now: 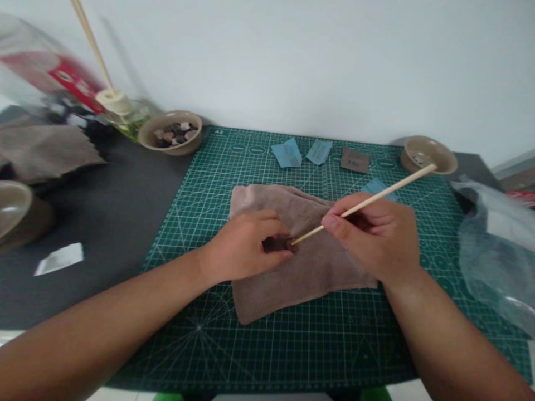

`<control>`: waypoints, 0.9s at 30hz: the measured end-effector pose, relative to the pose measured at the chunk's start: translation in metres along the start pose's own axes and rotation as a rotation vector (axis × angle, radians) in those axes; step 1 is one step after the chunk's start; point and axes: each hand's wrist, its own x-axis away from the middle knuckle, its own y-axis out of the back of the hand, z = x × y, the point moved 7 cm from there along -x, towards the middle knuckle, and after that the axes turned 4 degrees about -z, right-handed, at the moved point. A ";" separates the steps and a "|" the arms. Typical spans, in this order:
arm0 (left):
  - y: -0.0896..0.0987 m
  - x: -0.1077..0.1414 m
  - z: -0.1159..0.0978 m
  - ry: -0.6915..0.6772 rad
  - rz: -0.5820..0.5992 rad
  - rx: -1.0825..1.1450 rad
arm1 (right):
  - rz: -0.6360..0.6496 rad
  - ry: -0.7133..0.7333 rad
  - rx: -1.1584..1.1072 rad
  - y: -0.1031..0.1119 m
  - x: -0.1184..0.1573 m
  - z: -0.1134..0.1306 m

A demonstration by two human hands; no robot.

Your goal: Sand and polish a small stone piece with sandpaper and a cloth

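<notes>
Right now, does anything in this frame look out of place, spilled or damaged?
Nothing looks spilled or broken. The brown cloth lies rumpled and askew to the grid of the green mat, and a crumpled plastic bag overlaps the mat's right side.

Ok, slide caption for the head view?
Right hand points a pale stick at a small dark piece in left hand.

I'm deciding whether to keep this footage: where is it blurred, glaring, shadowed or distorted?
Head view: the red packaging is smeared, the hand-held stick clearer; head view: shine in the left-edge bowl and on the plastic bag; head view: soft shadow beside the upright sticks on the wall; head view: the cutting mat's near edge seems bowed.
</notes>
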 end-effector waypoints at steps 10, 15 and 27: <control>-0.006 0.000 0.002 -0.036 0.008 -0.025 | 0.165 0.006 -0.012 -0.007 0.001 0.003; -0.005 0.001 0.001 -0.040 -0.028 -0.034 | 0.142 -0.019 -0.037 -0.002 0.000 -0.002; -0.013 -0.003 -0.001 0.002 0.015 -0.166 | 0.018 -0.030 -0.195 0.007 -0.002 -0.003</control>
